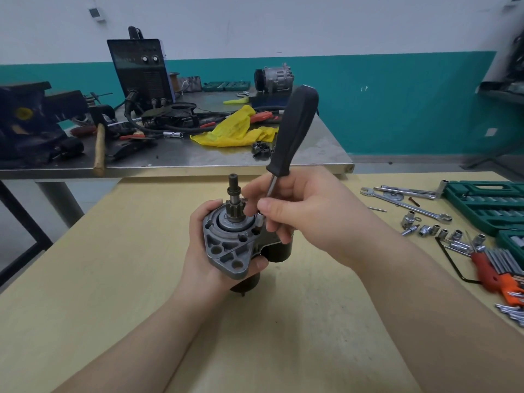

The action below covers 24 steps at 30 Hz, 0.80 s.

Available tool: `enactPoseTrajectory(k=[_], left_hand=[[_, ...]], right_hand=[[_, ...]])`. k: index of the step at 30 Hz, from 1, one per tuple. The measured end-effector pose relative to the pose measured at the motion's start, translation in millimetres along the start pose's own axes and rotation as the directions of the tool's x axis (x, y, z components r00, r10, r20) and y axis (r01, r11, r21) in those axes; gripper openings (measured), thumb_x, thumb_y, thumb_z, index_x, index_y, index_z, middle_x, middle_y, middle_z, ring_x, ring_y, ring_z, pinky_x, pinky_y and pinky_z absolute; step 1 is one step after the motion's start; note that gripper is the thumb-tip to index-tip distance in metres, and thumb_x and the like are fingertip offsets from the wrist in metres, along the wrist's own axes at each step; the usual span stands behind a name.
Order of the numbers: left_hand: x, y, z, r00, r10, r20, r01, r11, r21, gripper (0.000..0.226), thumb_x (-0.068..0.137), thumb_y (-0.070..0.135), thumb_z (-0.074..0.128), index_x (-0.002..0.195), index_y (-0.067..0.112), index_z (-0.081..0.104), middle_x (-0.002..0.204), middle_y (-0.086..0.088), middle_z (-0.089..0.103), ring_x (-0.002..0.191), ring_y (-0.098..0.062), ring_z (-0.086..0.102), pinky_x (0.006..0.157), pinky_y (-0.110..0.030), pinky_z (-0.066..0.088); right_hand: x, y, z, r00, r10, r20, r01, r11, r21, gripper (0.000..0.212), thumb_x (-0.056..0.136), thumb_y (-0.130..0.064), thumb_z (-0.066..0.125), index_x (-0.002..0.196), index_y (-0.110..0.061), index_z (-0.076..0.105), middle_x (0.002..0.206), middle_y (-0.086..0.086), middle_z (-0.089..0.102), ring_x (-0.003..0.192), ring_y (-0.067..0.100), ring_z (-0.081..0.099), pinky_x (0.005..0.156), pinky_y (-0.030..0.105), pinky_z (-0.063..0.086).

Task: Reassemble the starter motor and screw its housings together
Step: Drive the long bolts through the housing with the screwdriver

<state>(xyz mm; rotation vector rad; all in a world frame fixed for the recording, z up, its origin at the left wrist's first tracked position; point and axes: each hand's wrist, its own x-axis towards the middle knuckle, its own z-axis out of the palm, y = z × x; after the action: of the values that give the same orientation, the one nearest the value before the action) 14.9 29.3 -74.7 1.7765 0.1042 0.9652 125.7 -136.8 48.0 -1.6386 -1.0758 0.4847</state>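
The starter motor (231, 245) was held upright above the wooden table (85, 279), gripped by the left hand (201, 251) to resist turning, while the socket driver (286, 143) was pinched low on its shaft by the right hand (295, 211), apparently to seat it on a housing screw.

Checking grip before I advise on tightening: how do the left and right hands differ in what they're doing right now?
The left hand wraps the starter motor from below, gripping its grey housing; the right hand pinches the driver low on its metal shaft, not its black handle. The left sits under the motor; the right sits above, at the socket tip. Both hover over the wooden table.
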Motion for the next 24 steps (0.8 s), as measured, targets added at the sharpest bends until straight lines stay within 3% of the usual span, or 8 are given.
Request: enactPoseTrajectory(k=[4, 7, 9, 11, 14, 17, 20, 24], left_hand=[[0, 1, 1, 1.000, 0.002, -0.003, -0.002, 1.000, -0.016, 0.107, 0.049, 0.010, 0.098, 0.136, 0.027, 0.038, 0.139, 0.007, 0.060, 0.129, -0.014, 0.065, 0.107, -0.029, 0.054], [2, 0, 1, 1.000, 0.018, -0.004, -0.018, 1.000, -0.005, 0.108, 0.050, 0.005, 0.098, 0.137, 0.026, 0.038, 0.135, 0.021, 0.063, 0.129, -0.011, 0.065, 0.104, -0.024, 0.054], [2, -1, 0, 1.000, 0.024, 0.003, -0.024, 1.000, -0.008, 0.107, 0.052, 0.015, 0.099, 0.138, 0.027, 0.038, 0.134, 0.027, 0.062, 0.130, -0.011, 0.064, 0.104, -0.024, 0.054], [1, 0, -1, 1.000, 0.010, 0.004, -0.010, 1.000, -0.028, 0.102, 0.056, 0.023, 0.096, 0.140, 0.028, 0.038, 0.135, 0.024, 0.062, 0.130, -0.012, 0.064, 0.103, -0.021, 0.053], [0, 0, -1, 1.000, 0.013, 0.002, -0.013, 1.000, -0.023, 0.101, 0.058, 0.023, 0.095, 0.141, 0.030, 0.037, 0.138, 0.021, 0.061, 0.131, -0.014, 0.063, 0.104, -0.021, 0.052], [1, -2, -1, 1.000, 0.017, -0.010, -0.017, 1.000, -0.020, 0.103, 0.056, 0.025, 0.096, 0.142, 0.031, 0.038, 0.139, 0.018, 0.061, 0.133, -0.018, 0.063, 0.106, -0.028, 0.054], [1, -3, -2, 1.000, 0.013, -0.017, -0.014, 1.000, -0.010, 0.105, 0.056, 0.029, 0.098, 0.142, 0.032, 0.038, 0.138, 0.021, 0.060, 0.133, -0.016, 0.063, 0.105, -0.027, 0.054], [0, -4, -3, 1.000, 0.002, -0.013, -0.002, 1.000, -0.016, 0.104, 0.058, 0.025, 0.097, 0.143, 0.034, 0.038, 0.141, 0.016, 0.061, 0.133, -0.019, 0.063, 0.105, -0.026, 0.054]], right_hand=[[1, 1, 2, 0.999, -0.010, -0.047, 0.009, 0.999, -0.034, 0.013, 0.100, -0.014, 0.073, 0.093, -0.024, 0.078, 0.079, 0.000, 0.078, 0.060, 0.014, 0.067, 0.056, 0.023, 0.055], [3, 3, 8, 0.983, -0.013, -0.183, -0.008, 0.994, -0.113, 0.016, 0.090, -0.035, 0.086, 0.084, -0.023, 0.076, 0.066, -0.008, 0.072, 0.052, 0.006, 0.064, 0.049, 0.019, 0.050], [2, 1, 8, 0.984, -0.006, -0.178, -0.014, 0.993, -0.114, 0.014, 0.094, -0.038, 0.081, 0.089, -0.027, 0.075, 0.068, -0.012, 0.072, 0.052, 0.004, 0.065, 0.049, 0.017, 0.049], [1, -2, 4, 0.995, 0.015, -0.103, -0.022, 0.997, -0.069, 0.006, 0.102, -0.029, 0.072, 0.098, -0.031, 0.076, 0.079, -0.012, 0.076, 0.058, 0.004, 0.068, 0.053, 0.020, 0.053], [-1, -4, -1, 0.999, 0.023, -0.024, -0.024, 0.999, -0.039, 0.021, 0.105, -0.012, 0.065, 0.103, -0.030, 0.077, 0.092, -0.007, 0.079, 0.072, 0.010, 0.072, 0.058, 0.026, 0.055], [0, -2, 4, 0.994, -0.010, -0.104, 0.000, 0.995, -0.100, 0.006, 0.098, -0.025, 0.078, 0.092, -0.027, 0.076, 0.077, -0.009, 0.076, 0.061, 0.004, 0.067, 0.053, 0.022, 0.052], [3, 4, 9, 0.983, -0.020, -0.185, -0.006, 0.990, -0.142, 0.018, 0.090, -0.040, 0.085, 0.089, -0.027, 0.072, 0.079, -0.011, 0.074, 0.062, 0.006, 0.068, 0.051, 0.018, 0.049], [2, 0, 2, 0.999, 0.008, -0.036, -0.010, 0.999, -0.032, 0.012, 0.093, -0.030, 0.071, 0.104, -0.033, 0.075, 0.097, -0.011, 0.079, 0.075, 0.012, 0.074, 0.058, 0.025, 0.054]])
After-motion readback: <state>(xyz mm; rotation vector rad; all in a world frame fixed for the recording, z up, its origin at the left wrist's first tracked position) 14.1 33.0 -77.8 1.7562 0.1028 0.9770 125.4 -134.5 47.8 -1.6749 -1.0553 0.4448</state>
